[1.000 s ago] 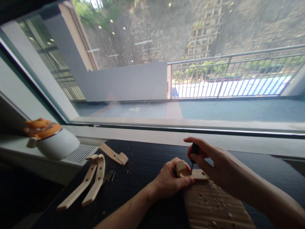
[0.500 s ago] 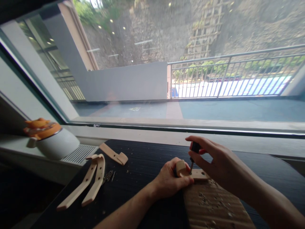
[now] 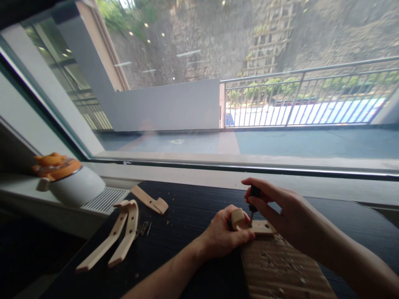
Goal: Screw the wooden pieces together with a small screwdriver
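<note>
My left hand (image 3: 229,232) is closed around the curled end of a pale wooden hook (image 3: 260,226), which lies flat on a brown board (image 3: 280,270). Two dark holes show along the hook's straight part. In my right hand (image 3: 280,203), thumb and fingers grip the black handle of a screwdriver (image 3: 254,195). It stands nearly upright, its shaft reaching down into a hole of the hook beside my left fingers. Whether a screw sits under the tip is too small to tell.
To the left on the black table (image 3: 187,203) lie two long bent wooden pieces (image 3: 126,232), another wooden hook (image 3: 151,200) and a small pile of screws (image 3: 144,229). A white pot with an orange top (image 3: 75,182) stands on the sill by the window. Chips litter the board.
My right fingers have shifted slightly around the screwdriver handle. My left hand and the wooden hook keep their place; the whole view has moved a little.
</note>
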Motion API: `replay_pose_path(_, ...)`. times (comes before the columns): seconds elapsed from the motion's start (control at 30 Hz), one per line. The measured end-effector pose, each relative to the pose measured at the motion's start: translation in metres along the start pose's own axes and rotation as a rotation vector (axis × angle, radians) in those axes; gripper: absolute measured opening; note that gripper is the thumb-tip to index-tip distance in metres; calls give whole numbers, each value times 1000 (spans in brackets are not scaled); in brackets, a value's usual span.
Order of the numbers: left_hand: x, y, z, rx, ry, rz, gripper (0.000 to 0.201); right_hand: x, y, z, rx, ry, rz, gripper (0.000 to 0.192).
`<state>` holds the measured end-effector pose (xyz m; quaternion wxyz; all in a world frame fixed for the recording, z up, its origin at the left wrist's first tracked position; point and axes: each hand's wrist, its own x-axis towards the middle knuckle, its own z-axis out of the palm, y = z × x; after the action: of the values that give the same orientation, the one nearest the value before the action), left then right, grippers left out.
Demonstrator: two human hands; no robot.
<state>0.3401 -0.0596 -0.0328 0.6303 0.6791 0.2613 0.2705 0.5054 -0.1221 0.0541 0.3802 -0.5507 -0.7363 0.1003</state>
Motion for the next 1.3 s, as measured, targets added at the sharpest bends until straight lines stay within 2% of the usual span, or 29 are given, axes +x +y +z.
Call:
replay_pose_path(0.37,1,-7,-1,-6,1,15,24,0,1,7,-120,79,6,21)
replay_pose_path(0.53,0,-4,0,-7,-9,26,24,1,-1,8,-135,121,62,28)
replay_pose_path(0.6,0,-2,0,-20,-14,21,24,0,-1,8,-80,96,63,33)
replay_pose_path(0.73,1,-2,-1,-36,-6,16,25,-4,-1,5,-20,-93,51,39)
replay_pose_path(0.8,1,-3,-1,-38,-5,23,25,-4,-2,2,-7,-127,45,39)
replay_pose_path(1.17,1,-3,0,-21,-11,27,24,-2,3,3,-14,-53,48,28)
replay_pose_path(1.3,1,-5,-1,-9,-10,25,25,0,1,3,-97,-11,74,23)
